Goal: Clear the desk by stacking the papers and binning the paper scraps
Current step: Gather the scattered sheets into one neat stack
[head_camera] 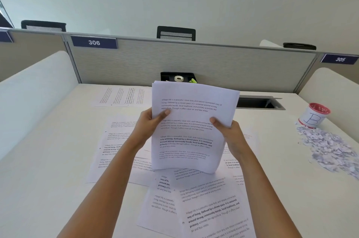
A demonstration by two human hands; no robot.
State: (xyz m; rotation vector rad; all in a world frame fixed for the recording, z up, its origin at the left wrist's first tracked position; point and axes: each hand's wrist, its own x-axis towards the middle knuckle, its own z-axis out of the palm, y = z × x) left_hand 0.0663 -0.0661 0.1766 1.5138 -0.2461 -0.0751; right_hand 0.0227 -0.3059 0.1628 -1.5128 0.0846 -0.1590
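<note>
A stack of printed papers (191, 127) stands upright above the middle of the white desk (48, 179). My left hand (149, 123) grips its left edge and my right hand (227, 131) grips its right edge, thumbs on the front sheet. Several loose printed sheets (211, 208) lie spread on the desk under and around my arms, with more sheets (122, 96) lying farther back. A heap of paper scraps (328, 148) covers the desk at the right. Behind the scraps stands a small white bin (312, 115) with a red rim and a hand-drawn letter B.
A grey partition (194, 63) closes the back of the desk, with white side panels left and right. A black organiser tray (176, 76) with a tape roll sits against it. An open cable slot (258, 102) lies right of the stack. Chair backs show beyond the partition.
</note>
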